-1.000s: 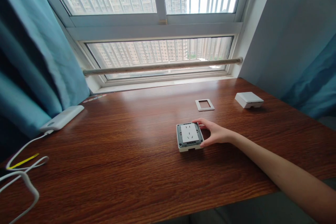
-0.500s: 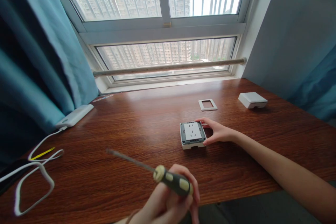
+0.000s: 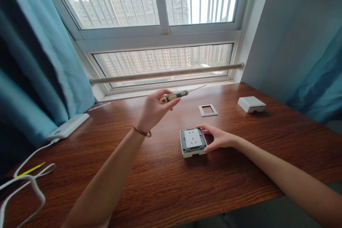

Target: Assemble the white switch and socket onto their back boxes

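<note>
My left hand (image 3: pixel 158 109), with a brown band at the wrist, is closed around the dark and cream handle of a screwdriver (image 3: pixel 173 97). It is raised over the far part of the table, the thin shaft pointing right. Thumb and fingers of my right hand (image 3: pixel 217 137) grip the right side of a wall socket (image 3: pixel 192 139), which rests face up on the table. The socket's grey mounting frame shows around its white face. Behind it lies a white square cover frame (image 3: pixel 207 110), touched by neither hand.
A white box-shaped unit (image 3: pixel 251 104) sits at the right of the wooden table (image 3: pixel 149 188). On the left are a white power strip (image 3: pixel 68 126), its looped white cable (image 3: pixel 34 185) and a yellow strip (image 3: pixel 30 169). A window with a rail (image 3: pixel 165 74) borders the back.
My left hand has lifted the screwdriver from the front edge up and away toward the window; its tip now points right instead of left. My right hand still holds the socket.
</note>
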{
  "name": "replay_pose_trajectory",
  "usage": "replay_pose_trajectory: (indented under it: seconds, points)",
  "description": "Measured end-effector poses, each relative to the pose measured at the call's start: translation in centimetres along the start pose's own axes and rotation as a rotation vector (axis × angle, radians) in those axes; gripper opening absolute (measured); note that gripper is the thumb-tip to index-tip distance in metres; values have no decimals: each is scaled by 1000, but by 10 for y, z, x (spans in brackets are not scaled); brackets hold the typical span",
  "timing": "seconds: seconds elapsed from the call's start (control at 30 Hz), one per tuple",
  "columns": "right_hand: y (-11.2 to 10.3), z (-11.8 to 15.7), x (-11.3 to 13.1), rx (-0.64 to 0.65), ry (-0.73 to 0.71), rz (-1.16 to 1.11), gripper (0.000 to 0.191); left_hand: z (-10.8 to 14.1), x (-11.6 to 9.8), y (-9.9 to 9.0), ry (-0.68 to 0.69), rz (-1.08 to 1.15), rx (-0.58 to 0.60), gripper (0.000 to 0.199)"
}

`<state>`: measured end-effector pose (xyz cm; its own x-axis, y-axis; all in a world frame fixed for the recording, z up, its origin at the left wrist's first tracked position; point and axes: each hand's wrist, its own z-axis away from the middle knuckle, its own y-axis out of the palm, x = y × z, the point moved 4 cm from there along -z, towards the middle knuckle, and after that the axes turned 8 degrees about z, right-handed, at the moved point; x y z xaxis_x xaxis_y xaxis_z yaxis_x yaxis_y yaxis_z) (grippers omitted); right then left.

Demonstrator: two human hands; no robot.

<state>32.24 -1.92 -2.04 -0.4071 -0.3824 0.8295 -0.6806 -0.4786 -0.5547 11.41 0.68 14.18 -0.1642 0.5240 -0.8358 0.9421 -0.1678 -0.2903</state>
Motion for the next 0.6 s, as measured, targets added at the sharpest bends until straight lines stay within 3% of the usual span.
replay_pose_trajectory:
  seconds: [0.13, 0.23, 0.47, 0.6]
  points:
    - [0, 0, 3, 3, -7, 6, 87, 3, -5, -14, 7, 79, -28, 23]
    - [0, 0, 6, 0, -34, 19, 86, 10, 1, -11, -26, 224, -6, 21]
    - [0, 0, 11, 8, -41, -11, 84, 19, 24, 34, -233, 540, 287, 23]
    - [0, 0, 10, 4, -2, -38, 85, 23, 32, 48, -228, 589, 342, 25]
